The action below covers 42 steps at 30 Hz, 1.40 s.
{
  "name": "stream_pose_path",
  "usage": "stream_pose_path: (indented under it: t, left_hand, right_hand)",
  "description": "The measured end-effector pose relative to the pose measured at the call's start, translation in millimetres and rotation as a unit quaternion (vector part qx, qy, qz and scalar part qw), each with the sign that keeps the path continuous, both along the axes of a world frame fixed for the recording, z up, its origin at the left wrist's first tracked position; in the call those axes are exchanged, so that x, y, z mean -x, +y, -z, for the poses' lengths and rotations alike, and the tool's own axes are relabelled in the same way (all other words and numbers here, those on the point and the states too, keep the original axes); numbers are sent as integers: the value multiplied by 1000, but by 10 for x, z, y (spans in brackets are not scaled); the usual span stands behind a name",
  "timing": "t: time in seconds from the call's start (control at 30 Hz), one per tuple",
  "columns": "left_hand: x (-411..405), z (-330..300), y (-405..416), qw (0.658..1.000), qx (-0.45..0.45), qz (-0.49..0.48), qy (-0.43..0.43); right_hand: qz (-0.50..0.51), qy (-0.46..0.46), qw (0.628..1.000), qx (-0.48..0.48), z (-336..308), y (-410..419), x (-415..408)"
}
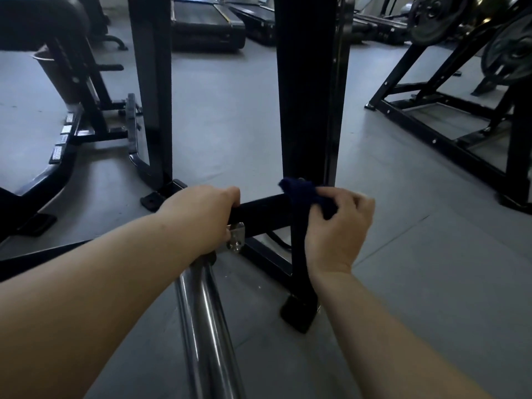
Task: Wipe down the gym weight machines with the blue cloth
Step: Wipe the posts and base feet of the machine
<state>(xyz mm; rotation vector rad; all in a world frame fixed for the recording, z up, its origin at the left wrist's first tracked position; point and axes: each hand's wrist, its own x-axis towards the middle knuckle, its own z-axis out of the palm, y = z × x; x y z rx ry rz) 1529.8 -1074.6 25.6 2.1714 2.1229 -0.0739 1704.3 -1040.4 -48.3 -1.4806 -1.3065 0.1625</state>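
A black steel weight machine frame stands in front of me, with a tall upright post point(305, 96) and a low horizontal crossbar point(262, 213). My right hand point(336, 226) grips the dark blue cloth point(302, 192) and holds it against the post where the crossbar meets it. My left hand point(201, 217) grips the left end of the crossbar, fingers curled over its top. A shiny chrome bar point(204, 326) runs from below my left hand toward the bottom of the view.
A second black upright point(152, 90) rises at left. Another frame with weight plates point(509, 53) stands at right. A padded bench machine point(43, 21) and a brown cup point(57, 76) sit at far left. Treadmills point(207, 24) line the back. Grey floor lies between.
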Motion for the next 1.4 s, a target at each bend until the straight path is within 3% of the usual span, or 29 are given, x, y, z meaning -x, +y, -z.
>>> stream_pose_path:
  t: [0.07, 0.17, 0.33, 0.5, 0.63, 0.7, 0.73, 0.83, 0.97, 1.03, 1.1, 1.17, 1.27, 1.33, 1.4]
  left_hand:
    - [-7, -8, 15, 1000, 5, -5, 1]
    - [2, 24, 4, 1000, -10, -6, 2]
    - [12, 48, -19, 1000, -20, 1, -6]
    - [49, 7, -10, 1000, -8, 3, -14]
    - [48, 28, -17, 1000, -13, 15, 6]
    - [19, 67, -26, 999, -21, 26, 28]
    - [4, 83, -18, 999, -27, 29, 30]
    - [-34, 90, -5, 998, -51, 28, 34]
    - [-133, 310, -195, 997, -75, -26, 26]
    - [-118, 486, -317, 993, -109, -42, 11]
    - [-70, 542, -361, 986, -147, -48, -59]
    - [-44, 547, -367, 977, -176, -56, -104]
    - [-13, 510, -358, 977, -175, -51, -114]
    - [54, 464, -326, 979, -160, -45, -117]
    - [85, 441, -305, 980, -146, -48, -126]
  right_hand:
    - [-4, -120, 993, -11, 61, 81, 12]
    - [-14, -210, 976, -49, 60, 156, -21]
    - [-32, -208, 976, -59, 33, 175, -107]
    - [-66, -303, 950, -36, -113, 251, -120]
    - [-24, -168, 985, 41, 23, 116, -272]
    - [-32, -120, 992, -5, 180, -23, -304]
    - [-56, -138, 987, -58, 254, -63, -301]
    - [-158, -278, 922, -217, 408, 142, -336]
    - [-200, -407, 853, -258, 824, 467, -618]
    - [-292, -497, 782, -238, 1038, 484, -888]
    - [-356, -562, 717, -209, 1126, 409, -949]
    - [-379, -589, 687, -193, 1184, 378, -851]
    - [-328, -625, 692, -151, 1311, 454, -747]
    - [-314, -684, 647, -127, 1538, 510, -740]
    - [-319, -745, 585, -37, 1802, 503, -622]
